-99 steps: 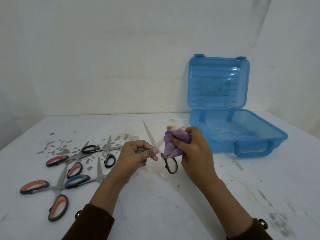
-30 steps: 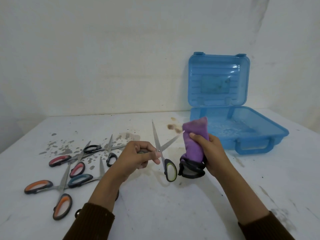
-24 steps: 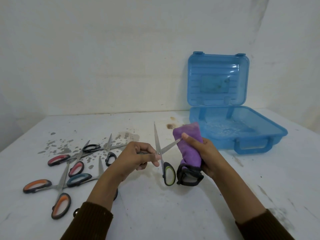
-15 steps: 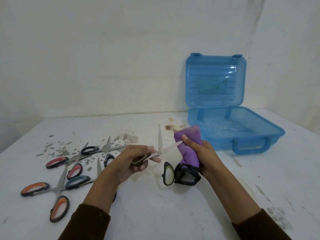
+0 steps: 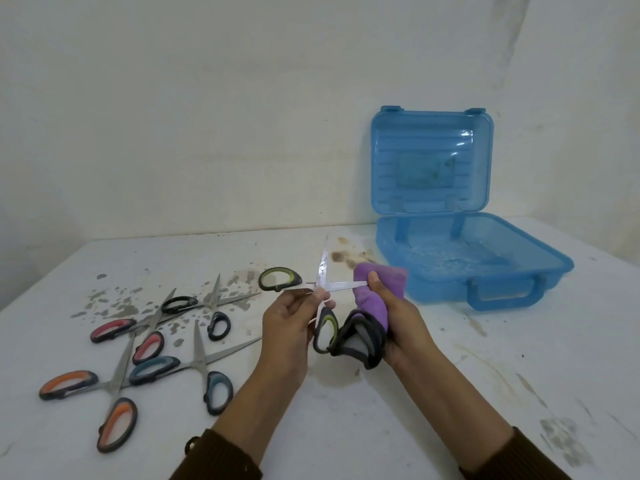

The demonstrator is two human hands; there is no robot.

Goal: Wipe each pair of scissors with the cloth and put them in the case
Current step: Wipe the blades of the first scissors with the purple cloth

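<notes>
I'm mid-wipe on the scissors [image 5: 323,268] at frame centre. My left hand [image 5: 287,317] pinches them near the pivot, blades spread. My right hand [image 5: 405,320] grips the cloth [image 5: 375,299], pinching one blade tip in it. Next, I judge, comes the other blade, then the open case [image 5: 502,292] at right. I can't identify the dark band [image 5: 360,341] under the cloth.

A stained white table [image 5: 450,393] stands against a plain, smudged off-white wall [image 5: 207,116].
</notes>
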